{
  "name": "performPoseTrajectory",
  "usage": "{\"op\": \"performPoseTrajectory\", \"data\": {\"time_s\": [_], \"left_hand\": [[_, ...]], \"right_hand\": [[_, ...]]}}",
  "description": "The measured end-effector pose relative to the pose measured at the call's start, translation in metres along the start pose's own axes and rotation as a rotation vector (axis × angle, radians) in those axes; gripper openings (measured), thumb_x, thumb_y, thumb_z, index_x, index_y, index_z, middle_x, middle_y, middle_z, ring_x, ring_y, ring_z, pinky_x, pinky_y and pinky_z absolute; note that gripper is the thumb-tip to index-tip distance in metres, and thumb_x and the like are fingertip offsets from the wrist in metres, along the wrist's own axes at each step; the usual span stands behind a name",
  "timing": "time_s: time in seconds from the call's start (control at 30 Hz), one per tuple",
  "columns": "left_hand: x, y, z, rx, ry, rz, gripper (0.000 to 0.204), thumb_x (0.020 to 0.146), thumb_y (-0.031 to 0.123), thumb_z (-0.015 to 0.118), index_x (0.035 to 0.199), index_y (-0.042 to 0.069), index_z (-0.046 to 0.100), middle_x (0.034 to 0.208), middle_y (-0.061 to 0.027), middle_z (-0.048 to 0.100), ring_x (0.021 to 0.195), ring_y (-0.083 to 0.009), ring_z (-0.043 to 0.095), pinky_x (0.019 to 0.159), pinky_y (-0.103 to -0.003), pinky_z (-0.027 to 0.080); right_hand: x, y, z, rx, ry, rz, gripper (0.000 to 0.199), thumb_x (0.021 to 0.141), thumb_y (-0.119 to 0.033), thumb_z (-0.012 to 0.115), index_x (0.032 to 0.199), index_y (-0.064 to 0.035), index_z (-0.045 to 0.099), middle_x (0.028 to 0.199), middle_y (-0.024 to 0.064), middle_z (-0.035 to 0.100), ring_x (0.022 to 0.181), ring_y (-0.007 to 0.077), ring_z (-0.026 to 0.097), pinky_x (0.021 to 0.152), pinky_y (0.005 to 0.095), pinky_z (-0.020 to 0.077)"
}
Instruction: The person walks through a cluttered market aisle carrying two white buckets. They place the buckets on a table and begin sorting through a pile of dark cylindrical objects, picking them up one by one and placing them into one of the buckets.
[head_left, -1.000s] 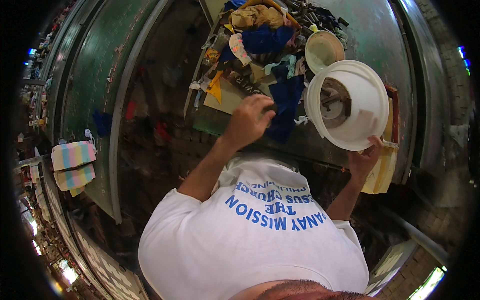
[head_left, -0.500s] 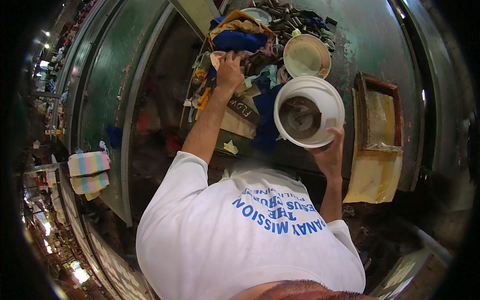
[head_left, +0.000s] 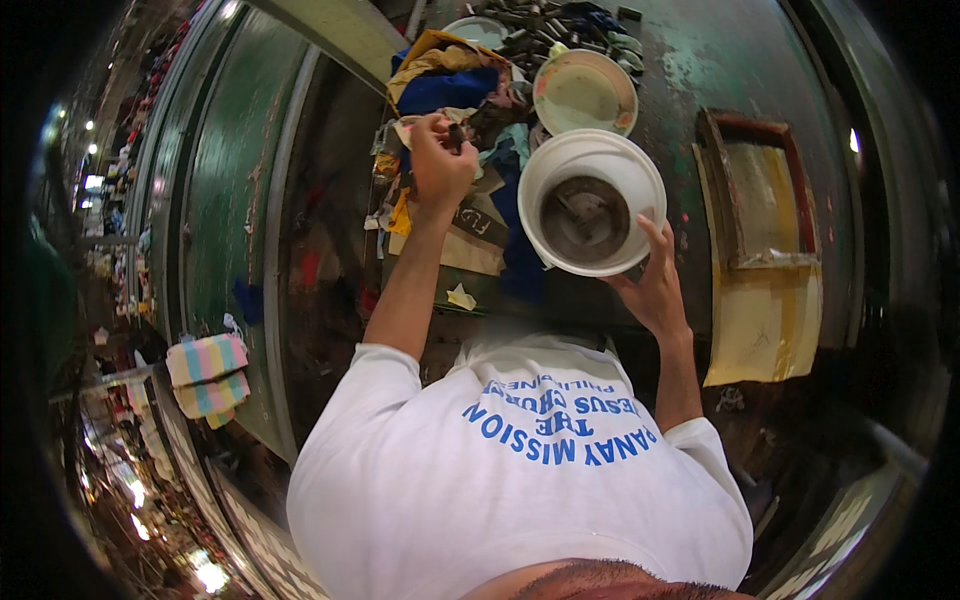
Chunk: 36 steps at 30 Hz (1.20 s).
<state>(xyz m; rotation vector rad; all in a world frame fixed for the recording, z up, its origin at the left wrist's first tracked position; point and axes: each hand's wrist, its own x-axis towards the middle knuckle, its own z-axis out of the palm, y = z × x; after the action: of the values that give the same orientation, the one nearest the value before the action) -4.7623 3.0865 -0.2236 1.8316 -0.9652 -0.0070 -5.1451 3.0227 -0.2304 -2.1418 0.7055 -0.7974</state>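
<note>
A white plastic bucket (head_left: 537, 180) is tilted so that its mouth faces me, with something dark in its bottom. My right hand (head_left: 655, 285) is closed on its right side, fingers over the rim. To the left, my left hand (head_left: 440, 165) is raised above a heap of cloth scraps (head_left: 450, 90), pinching a small dark cylindrical piece (head_left: 457, 136). Behind the bucket lies a pale round dish (head_left: 585, 92) with a patterned rim. Several similar dark small pieces (head_left: 530, 45) are piled at the far side of the table.
On the right lie a reddish-brown wooden frame (head_left: 765, 190) and a yellowish flat sheet (head_left: 765, 335). A dark blue cloth (head_left: 520, 255) and brown cardboard (head_left: 455, 250) lie left of the bucket. Striped cloths (head_left: 208, 375) hang at the left, by a long green table (head_left: 225, 180).
My left hand has come up off the cloth scraps, and a dark cylindrical piece now shows in its fingers. My right hand still holds the bucket. The whole view has shifted slightly.
</note>
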Motion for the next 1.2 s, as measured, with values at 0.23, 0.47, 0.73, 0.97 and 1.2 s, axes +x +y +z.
{"op": "performPoseTrajectory", "data": {"time_s": [0.23,0.47,0.73,0.97,1.2], "left_hand": [[-0.071,0.115,-0.015,-0.281,-0.313,0.181,0.061,0.084,-0.003,0.086,0.139,0.006,0.06,0.129,-0.0131,0.062,0.107,-0.0244,0.073,0.096,-0.038,0.064],[-0.084,0.105,-0.015,-0.133,-0.324,0.459,0.05,0.088,0.004,0.086,0.134,0.005,0.066,0.129,-0.0182,0.065,0.116,-0.0393,0.069,0.103,-0.045,0.059],[-0.029,-0.011,-0.024,0.135,-0.226,0.246,0.037,0.095,0.008,0.081,0.13,0.004,0.068,0.124,-0.0167,0.067,0.113,-0.0393,0.072,0.098,-0.047,0.06],[0.018,-0.045,0.03,0.423,-0.319,0.288,0.048,0.097,0.017,0.079,0.138,0.001,0.061,0.13,-0.0196,0.061,0.107,-0.0424,0.074,0.094,-0.049,0.062],[0.028,-0.051,0.05,0.7,-0.31,0.333,0.06,0.098,0.02,0.072,0.152,0.001,0.056,0.142,-0.0237,0.054,0.098,-0.0428,0.077,0.081,-0.049,0.067]], "right_hand": [[-0.006,-0.027,0.006,-0.095,0.031,0.195,0.127,0.082,-0.018,0.098,0.177,-0.0282,0.013,0.18,0.0348,0.01,0.166,0.0541,0.02,0.126,0.0645,0.0433],[-0.011,-0.064,0.011,-0.034,0.044,0.323,0.122,0.08,-0.025,0.1,0.175,-0.0314,0.024,0.181,0.0353,-0.004,0.169,0.0546,0.009,0.131,0.0661,0.0331],[0.011,-0.083,0.058,-0.227,0.22,0.229,0.086,0.08,-0.046,0.099,0.153,-0.0219,0.062,0.178,0.0347,0.014,0.163,0.0537,0.031,0.129,0.0575,0.0393],[0.008,-0.093,0.068,-0.302,0.196,0.268,0.079,0.082,-0.052,0.097,0.145,-0.0168,0.065,0.18,0.0349,0.008,0.162,0.0553,0.033,0.126,0.0568,0.0431],[-0.01,-0.097,0.08,-0.278,0.286,0.308,0.068,0.083,-0.049,0.098,0.134,-0.0161,0.068,0.18,0.0334,0.01,0.163,0.0558,0.03,0.125,0.0586,0.0432]]}}
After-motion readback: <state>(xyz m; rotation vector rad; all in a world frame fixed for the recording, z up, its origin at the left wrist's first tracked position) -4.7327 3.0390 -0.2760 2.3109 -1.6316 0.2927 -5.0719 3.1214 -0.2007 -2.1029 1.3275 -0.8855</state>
